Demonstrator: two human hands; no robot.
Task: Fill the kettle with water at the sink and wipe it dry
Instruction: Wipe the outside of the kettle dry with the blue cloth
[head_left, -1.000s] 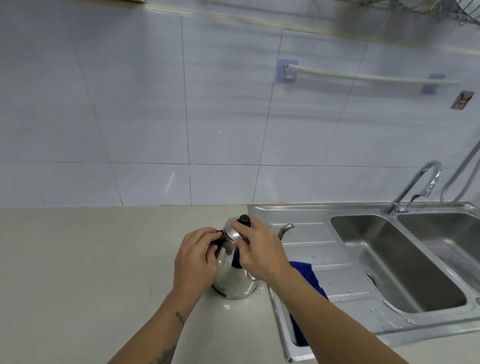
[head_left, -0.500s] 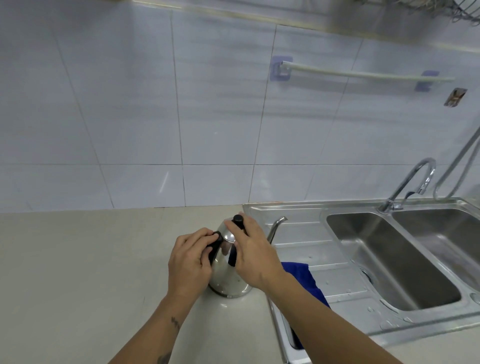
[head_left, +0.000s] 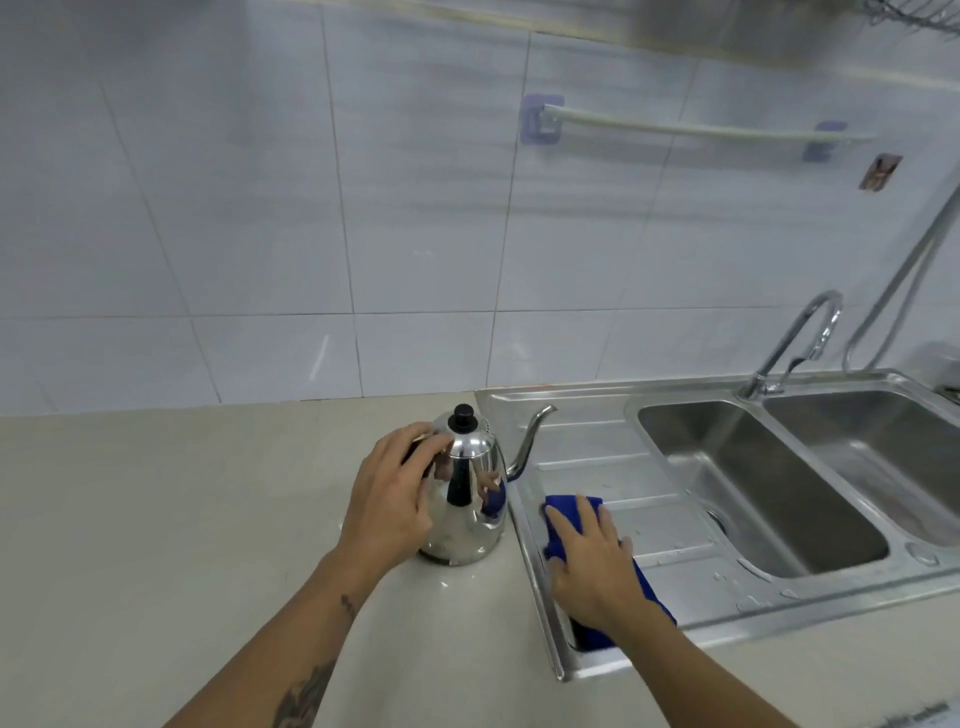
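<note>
A shiny steel kettle (head_left: 470, 499) with a black lid knob and a thin curved spout stands upright on the beige counter (head_left: 156, 519), just left of the sink unit. My left hand (head_left: 392, 493) wraps the kettle's left side, around its black handle. My right hand (head_left: 589, 561) lies flat on a blue cloth (head_left: 571, 506) on the ribbed draining board (head_left: 597, 447); whether the fingers grip the cloth, I cannot tell. The lid is on the kettle.
A double steel sink (head_left: 753, 483) with a curved tap (head_left: 800, 338) lies to the right, with water drops on its front rim. A white tiled wall carries a towel rail (head_left: 696, 127). A metal hose (head_left: 904, 280) rises at the far right.
My right hand left the kettle's lid and moved right and down onto the blue cloth. My left hand stayed on the kettle's handle.
</note>
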